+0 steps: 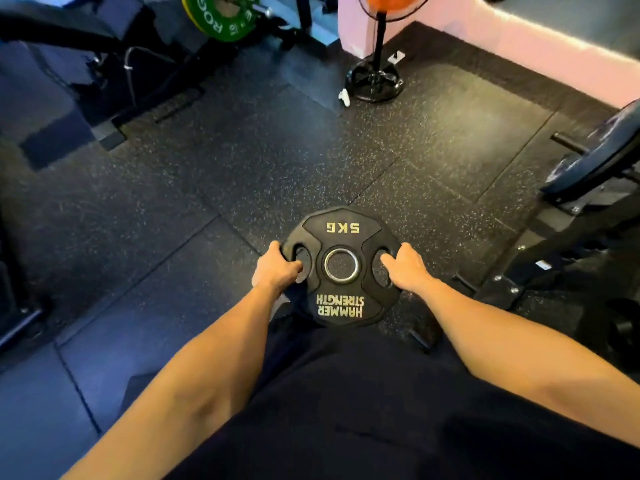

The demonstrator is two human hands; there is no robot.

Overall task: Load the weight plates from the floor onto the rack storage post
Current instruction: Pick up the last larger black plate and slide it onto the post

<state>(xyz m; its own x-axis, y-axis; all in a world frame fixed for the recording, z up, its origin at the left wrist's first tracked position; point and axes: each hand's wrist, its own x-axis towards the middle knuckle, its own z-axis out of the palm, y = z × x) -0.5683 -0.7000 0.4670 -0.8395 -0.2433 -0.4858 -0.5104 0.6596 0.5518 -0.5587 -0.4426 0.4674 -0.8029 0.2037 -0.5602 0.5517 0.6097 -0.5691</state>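
Observation:
A black 5 kg weight plate with a steel centre ring and yellow "Hammer Strength" lettering is held flat in front of me, above the speckled rubber floor. My left hand grips its left edge, fingers curled through the left grip slot. My right hand holds the right edge with its fingers hooked into the right slot. At the right edge a dark plate sits on a storage post of a black rack.
A fan stand with a round black base stands ahead near the pink wall. A green bumper plate on a barbell and a dark bench frame fill the far left. Open rubber flooring lies between them.

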